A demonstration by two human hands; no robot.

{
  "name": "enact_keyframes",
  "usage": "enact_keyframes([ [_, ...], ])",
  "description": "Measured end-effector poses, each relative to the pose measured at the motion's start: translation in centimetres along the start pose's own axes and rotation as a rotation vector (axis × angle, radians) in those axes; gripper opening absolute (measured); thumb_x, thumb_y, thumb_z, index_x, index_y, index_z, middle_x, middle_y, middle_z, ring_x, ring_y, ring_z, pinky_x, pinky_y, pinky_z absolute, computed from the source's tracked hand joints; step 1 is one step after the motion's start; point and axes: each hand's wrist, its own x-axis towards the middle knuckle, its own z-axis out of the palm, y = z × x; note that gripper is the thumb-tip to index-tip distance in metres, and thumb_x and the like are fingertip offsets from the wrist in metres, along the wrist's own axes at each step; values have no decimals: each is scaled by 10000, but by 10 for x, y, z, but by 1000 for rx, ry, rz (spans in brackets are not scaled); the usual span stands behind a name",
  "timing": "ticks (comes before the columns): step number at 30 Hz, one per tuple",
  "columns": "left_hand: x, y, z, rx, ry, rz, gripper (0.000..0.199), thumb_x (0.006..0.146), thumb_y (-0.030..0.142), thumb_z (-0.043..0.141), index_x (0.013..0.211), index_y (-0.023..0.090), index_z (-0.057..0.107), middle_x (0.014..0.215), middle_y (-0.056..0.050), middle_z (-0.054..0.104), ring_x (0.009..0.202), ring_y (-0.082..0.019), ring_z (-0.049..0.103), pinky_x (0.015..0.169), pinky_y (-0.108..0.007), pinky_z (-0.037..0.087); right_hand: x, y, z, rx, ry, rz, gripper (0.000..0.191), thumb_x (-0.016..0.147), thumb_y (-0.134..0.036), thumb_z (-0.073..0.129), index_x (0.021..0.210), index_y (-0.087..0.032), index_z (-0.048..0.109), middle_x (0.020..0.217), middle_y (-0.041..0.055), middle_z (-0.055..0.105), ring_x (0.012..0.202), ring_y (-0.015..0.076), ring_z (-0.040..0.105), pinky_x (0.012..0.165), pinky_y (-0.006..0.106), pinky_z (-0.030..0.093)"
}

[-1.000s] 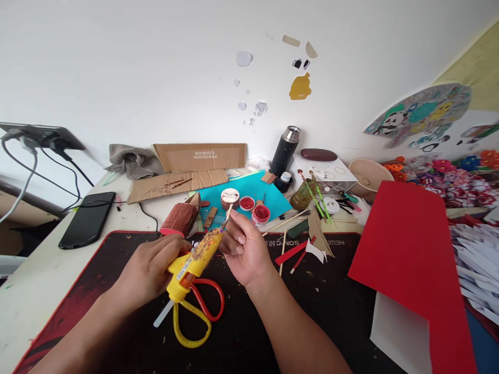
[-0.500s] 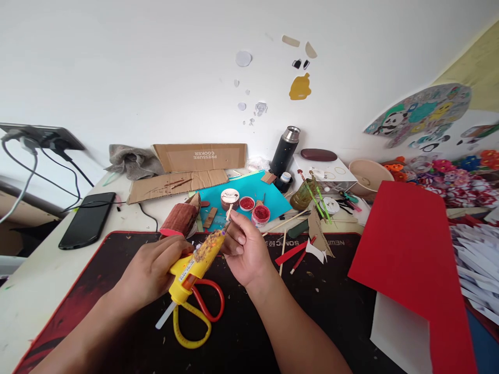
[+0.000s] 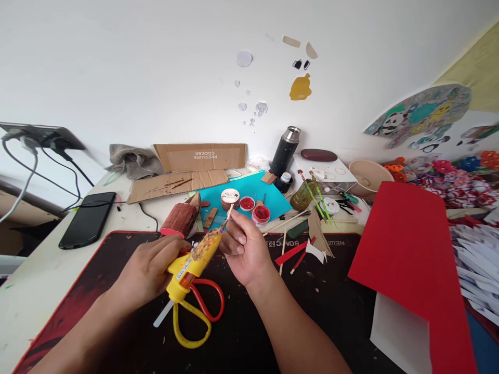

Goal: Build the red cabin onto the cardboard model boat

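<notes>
We cannot see the handle of the yellow glue gun (image 3: 195, 265), wrapped in the left hand (image 3: 146, 265), nor read the tiny print on its label (image 3: 184, 267). Beyond the gun's nozzle (image 3: 222, 230), the right hand (image 3: 249, 249) hides part of a pale stick (image 3: 230, 212). Below the gun, we lose where the red and yellow loops (image 3: 191, 344) lead. Far right of it, the view's edges cut off the red sheet (image 3: 405, 249) and white paper strips (image 3: 475, 259); far left, a power strip (image 3: 74, 139).
</notes>
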Motion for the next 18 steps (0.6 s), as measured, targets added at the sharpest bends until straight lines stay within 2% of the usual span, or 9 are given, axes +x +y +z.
enact_keyframes([
  [4, 2, 0, 0, 13, 19, 11, 90, 1035, 148, 568, 1034, 237, 581, 827, -31, 748, 679, -193, 712, 598, -278, 482, 0, 0, -1, 0, -14, 9, 599, 862, -384, 837, 543, -234, 353, 419, -120, 288, 394, 52, 213, 431, 213, 252],
  [14, 5, 2, -2, 8, 16, 5, 91, 1033, 150, 563, 1031, 237, 589, 834, -38, 757, 680, -200, 720, 609, -275, 497, 0, 0, 0, 11, -20, 8, 589, 855, -375, 849, 549, -235, 365, 414, -120, 294, 393, 57, 206, 424, 201, 256],
  [18, 8, 2, -2, 11, 44, 56, 95, 1039, 158, 549, 1012, 248, 565, 808, -24, 749, 648, -189, 711, 571, -261, 479, 1, 0, -1, 2, -34, 3, 623, 846, -387, 856, 528, -229, 344, 416, -118, 293, 393, 49, 205, 420, 202, 255],
])
